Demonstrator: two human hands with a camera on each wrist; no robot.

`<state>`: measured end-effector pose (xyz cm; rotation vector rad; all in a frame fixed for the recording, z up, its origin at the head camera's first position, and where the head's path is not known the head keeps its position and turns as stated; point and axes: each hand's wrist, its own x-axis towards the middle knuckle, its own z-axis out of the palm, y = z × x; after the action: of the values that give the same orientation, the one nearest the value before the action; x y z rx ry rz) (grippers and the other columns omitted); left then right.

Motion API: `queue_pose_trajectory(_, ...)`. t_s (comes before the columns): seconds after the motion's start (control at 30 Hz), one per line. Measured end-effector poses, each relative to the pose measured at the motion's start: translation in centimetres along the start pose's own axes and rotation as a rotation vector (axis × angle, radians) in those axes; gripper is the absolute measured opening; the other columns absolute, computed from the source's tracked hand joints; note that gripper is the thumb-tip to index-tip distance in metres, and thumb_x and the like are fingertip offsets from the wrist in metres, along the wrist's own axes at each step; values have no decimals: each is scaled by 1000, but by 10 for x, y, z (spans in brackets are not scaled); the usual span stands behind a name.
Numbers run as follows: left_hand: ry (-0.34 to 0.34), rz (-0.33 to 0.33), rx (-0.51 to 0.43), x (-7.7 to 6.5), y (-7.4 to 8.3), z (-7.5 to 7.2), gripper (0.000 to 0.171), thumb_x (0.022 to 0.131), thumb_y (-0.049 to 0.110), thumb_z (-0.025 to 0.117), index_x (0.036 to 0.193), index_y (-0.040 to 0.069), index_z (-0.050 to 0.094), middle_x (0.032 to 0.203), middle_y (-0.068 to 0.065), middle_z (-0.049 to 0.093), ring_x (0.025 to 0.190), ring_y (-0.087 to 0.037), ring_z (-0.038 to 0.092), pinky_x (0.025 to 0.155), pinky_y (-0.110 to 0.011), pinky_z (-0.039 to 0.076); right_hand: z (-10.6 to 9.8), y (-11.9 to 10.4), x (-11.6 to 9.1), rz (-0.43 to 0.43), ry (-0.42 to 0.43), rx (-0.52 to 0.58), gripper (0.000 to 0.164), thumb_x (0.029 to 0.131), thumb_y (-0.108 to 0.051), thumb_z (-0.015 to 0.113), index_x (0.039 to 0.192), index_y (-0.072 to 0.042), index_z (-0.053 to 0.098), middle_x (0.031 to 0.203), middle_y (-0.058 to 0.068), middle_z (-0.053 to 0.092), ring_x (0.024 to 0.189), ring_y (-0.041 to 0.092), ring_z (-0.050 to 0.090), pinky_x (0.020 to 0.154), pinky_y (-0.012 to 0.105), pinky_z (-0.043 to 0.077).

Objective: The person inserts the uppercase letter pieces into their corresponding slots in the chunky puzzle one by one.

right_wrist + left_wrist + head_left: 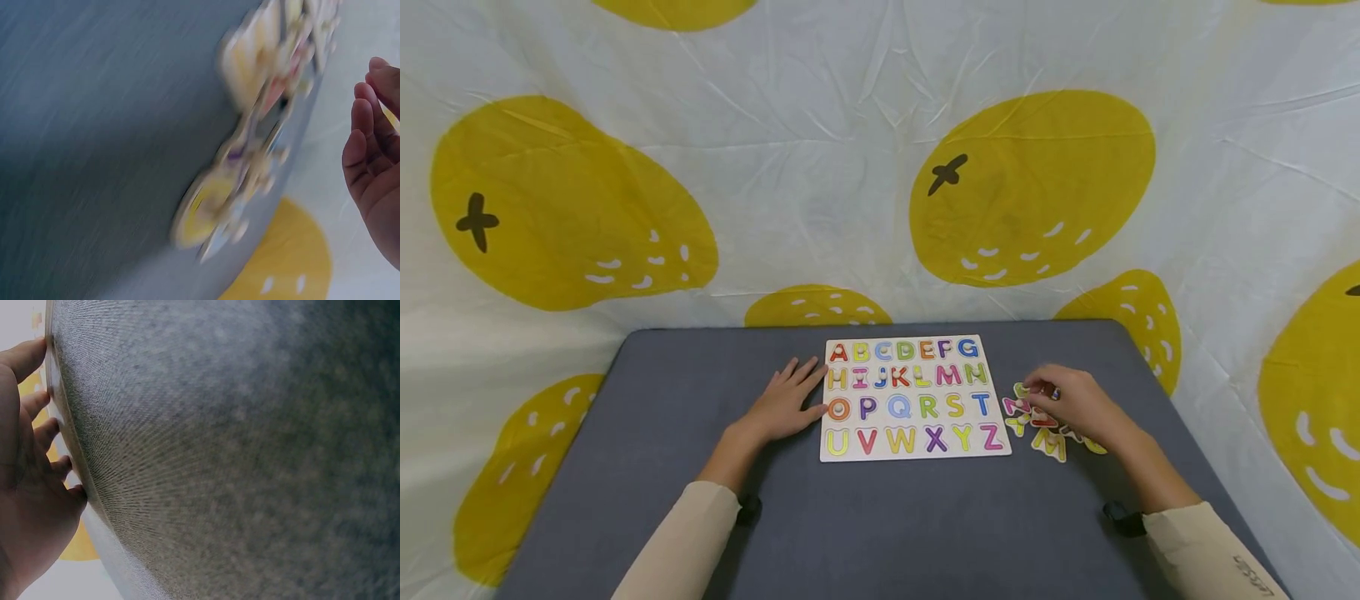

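An alphabet puzzle board lies on the grey table, with knobbed letter pieces in its upper rows and flat printed letters lower down. My left hand rests at the board's left edge, fingers spread, the thumb at its side by the O piece. To the right of the board my right hand hovers over a heap of loose letters, fingers bent toward a yellow-green piece. In the right wrist view, thumb and fingertips come close together with nothing visible between them. A yellow W lies below that hand.
Beside the board's right edge lie a pink letter and a yellow Y. Other pieces overlap in the heap, partly covered by the right hand. A white curtain with large yellow fruit prints stands behind the grey table.
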<state>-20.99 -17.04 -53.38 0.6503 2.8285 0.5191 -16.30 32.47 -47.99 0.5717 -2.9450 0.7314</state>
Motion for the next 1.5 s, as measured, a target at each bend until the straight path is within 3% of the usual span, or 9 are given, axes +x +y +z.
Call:
queue_pose_trajectory(0.37, 3, 9, -25, 1, 0, 2, 77, 102, 47, 59, 165, 14, 28, 172, -16, 22, 159, -47, 9, 124, -70, 11, -21, 57, -33, 67, 52, -88, 14, 88, -12, 83, 101, -11, 77, 91, -3, 71, 77, 3, 59, 68, 28, 53)
queue_pose_trajectory(0.53, -3, 2, -15, 0, 1, -1, 77, 103, 48, 59, 165, 15, 27, 172, -14, 21, 159, -45, 9, 125, -68, 11, -24, 72, -41, 134, 4, -109, 18, 88, -14, 82, 103, -8, 77, 96, 6, 71, 81, 13, 62, 71, 32, 53)
queue_pose_trajectory(0.7, 0, -1, -7, -1, 1, -1, 77, 103, 49, 58, 165, 15, 28, 172, -13, 22, 159, -46, 10, 124, -68, 12, -21, 82, -45, 173, -58, -129, 21, 87, -17, 83, 103, -5, 76, 91, 4, 68, 79, 14, 57, 69, 33, 49)
queue_pose_trajectory(1.07, -1, 5, -1, 0, 1, -1, 77, 103, 51, 57, 166, 17, 27, 173, -12, 21, 159, -45, 10, 125, -68, 11, -20, 88, -46, 204, -97, -136, 18, 88, -10, 80, 102, -1, 74, 87, 4, 67, 77, 17, 55, 68, 32, 49)
queue_pose_trajectory(1.5, -7, -1, 4, 0, 0, 0, 77, 103, 51, 57, 166, 18, 26, 173, -12, 20, 159, -44, 9, 125, -68, 11, -32, 69, -34, 133, -3, -185, 15, 85, -11, 83, 95, -4, 75, 83, 1, 67, 74, 14, 58, 67, 32, 50)
